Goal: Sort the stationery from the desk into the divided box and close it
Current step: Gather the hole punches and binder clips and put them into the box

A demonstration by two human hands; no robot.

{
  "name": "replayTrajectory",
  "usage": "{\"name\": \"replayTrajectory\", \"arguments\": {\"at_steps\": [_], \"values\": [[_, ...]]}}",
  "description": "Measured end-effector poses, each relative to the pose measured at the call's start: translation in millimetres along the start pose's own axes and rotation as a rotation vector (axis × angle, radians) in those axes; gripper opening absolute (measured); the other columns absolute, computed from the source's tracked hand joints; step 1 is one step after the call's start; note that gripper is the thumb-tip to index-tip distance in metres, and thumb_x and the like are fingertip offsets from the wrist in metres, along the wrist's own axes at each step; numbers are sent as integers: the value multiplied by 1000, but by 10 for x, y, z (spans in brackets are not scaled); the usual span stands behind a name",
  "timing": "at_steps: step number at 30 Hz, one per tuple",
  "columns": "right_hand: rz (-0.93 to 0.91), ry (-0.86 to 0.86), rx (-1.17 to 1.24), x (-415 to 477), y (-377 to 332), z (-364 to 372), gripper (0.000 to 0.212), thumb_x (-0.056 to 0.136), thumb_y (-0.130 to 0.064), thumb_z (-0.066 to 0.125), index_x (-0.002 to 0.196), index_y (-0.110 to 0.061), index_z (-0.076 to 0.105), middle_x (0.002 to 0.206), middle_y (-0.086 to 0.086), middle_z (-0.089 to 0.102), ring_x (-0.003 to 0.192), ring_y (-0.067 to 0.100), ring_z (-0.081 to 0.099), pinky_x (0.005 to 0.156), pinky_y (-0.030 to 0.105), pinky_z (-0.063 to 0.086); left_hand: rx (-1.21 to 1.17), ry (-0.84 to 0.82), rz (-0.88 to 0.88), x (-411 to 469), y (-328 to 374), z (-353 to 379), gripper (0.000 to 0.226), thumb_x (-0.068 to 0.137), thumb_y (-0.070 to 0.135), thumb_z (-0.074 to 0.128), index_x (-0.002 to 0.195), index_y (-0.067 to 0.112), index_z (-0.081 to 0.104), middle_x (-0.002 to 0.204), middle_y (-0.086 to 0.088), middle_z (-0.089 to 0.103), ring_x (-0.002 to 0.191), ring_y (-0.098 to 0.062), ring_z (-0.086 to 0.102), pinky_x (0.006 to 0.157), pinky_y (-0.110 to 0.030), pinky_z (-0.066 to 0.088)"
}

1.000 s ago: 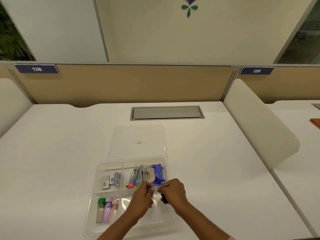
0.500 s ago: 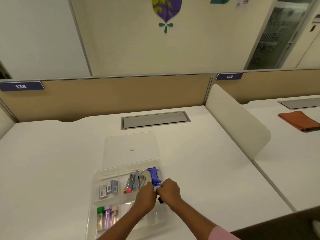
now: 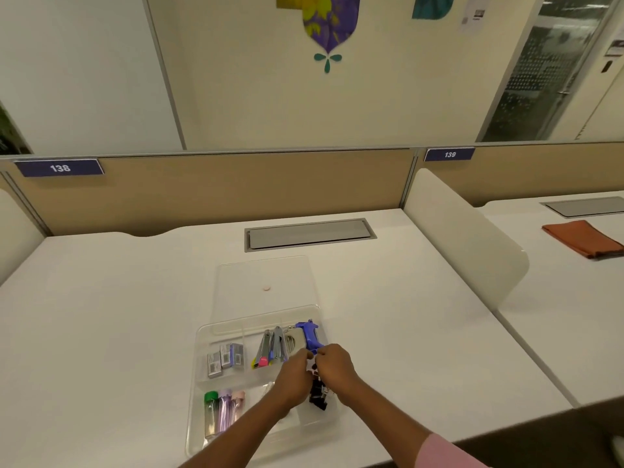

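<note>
Here the clear divided box [image 3: 202, 376] lies open on the white desk [image 3: 101, 315], at 6 o'clock from the grey hatch [image 3: 309, 234]. Its lid [image 3: 266, 292] lies flat at 12 o'clock from it, hinged back. In the far-left cell are small staple packs [image 3: 224, 359]; in the far-right cell, metal cutters [image 3: 273, 346] and a blue tool [image 3: 310, 336]. The near-left cell holds three capped tubes [image 3: 221, 412], green, purple and pink. Black binder clips [image 3: 317, 396] sit in the near-right cell. Both hands meet above the box's right half: left hand [image 3: 293, 378] and right hand [image 3: 334, 368], fingers curled and pressed together around something small between them; what it is cannot be told. An orange cloth [image 3: 582, 238] lies on the next desk, at 2 o'clock.
</note>
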State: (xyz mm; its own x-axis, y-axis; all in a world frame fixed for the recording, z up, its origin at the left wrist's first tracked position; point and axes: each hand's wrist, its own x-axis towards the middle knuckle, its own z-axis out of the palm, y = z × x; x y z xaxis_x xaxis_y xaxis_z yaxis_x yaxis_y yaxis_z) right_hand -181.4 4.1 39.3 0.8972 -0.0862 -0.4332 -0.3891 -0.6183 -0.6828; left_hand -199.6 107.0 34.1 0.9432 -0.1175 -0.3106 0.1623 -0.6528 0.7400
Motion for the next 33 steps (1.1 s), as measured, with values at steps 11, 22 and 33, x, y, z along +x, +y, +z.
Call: {"name": "replayTrajectory", "arguments": {"at_steps": [11,22,33], "values": [[-144,74,-58,-67,-87,-32,36,90,-8,44,55,-17,42,55,-2,41,48,11,36,47,24,28,-113,95,103,-123,-169,-205,39,89,0,47,125,13,53,107,-5,62,87,-12,57,67,-17,45],[-383,4,-91,-7,-110,17,34,94,-18,54,125,-8,62,125,8,64,115,19,59,96,24,44,595,224,23,-70,-875,-405,103,78,79,7,151,7,14,159,-19,12,146,-39,9,118,-50,6],[-487,57,-188,242,132,-3,23,92,-12,53,108,-14,71,104,7,68,95,15,59,83,20,45,565,117,27,144,-885,-445,115,62,82,-11,152,10,0,160,-14,-12,146,-34,-16,117,-48,-7]]}}
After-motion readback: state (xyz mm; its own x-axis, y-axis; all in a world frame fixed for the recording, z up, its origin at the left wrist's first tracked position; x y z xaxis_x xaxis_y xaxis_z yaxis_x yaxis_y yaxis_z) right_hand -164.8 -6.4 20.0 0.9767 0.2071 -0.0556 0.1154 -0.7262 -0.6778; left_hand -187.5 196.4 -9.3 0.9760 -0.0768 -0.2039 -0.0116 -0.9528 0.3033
